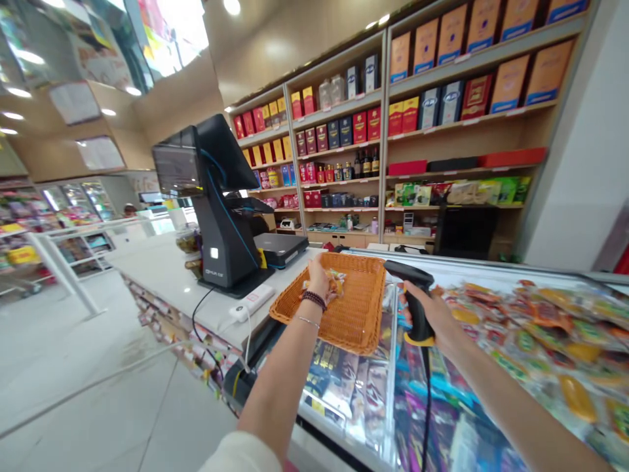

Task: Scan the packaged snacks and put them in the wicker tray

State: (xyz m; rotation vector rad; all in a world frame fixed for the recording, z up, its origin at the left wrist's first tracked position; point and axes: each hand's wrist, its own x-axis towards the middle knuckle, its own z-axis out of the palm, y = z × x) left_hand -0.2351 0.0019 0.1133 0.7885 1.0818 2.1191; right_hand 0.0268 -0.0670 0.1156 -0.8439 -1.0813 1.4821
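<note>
My right hand point(432, 314) is wrapped round the grip of a black barcode scanner point(417, 295) with yellow trim. The scanner's head points left, over the right side of an orange wicker basket point(361, 314), and its cable hangs down. Inside the basket, my left hand point(319, 278) is closed on a small clear-wrapped snack packet point(336, 283); its fingertips are partly hidden. A dark beaded bracelet point(314, 299) circles the left wrist. The basket rests on the glass top of a freezer and beside the white counter.
To the left, a black point-of-sale terminal point(221, 223) stands on the white counter point(171, 278), near a white power strip point(253, 303) with cables. Many wrapped snacks point(555, 328) lie on the right. Freezer goods point(339, 380) show below the glass. Shelves of boxes point(339, 134) line the back.
</note>
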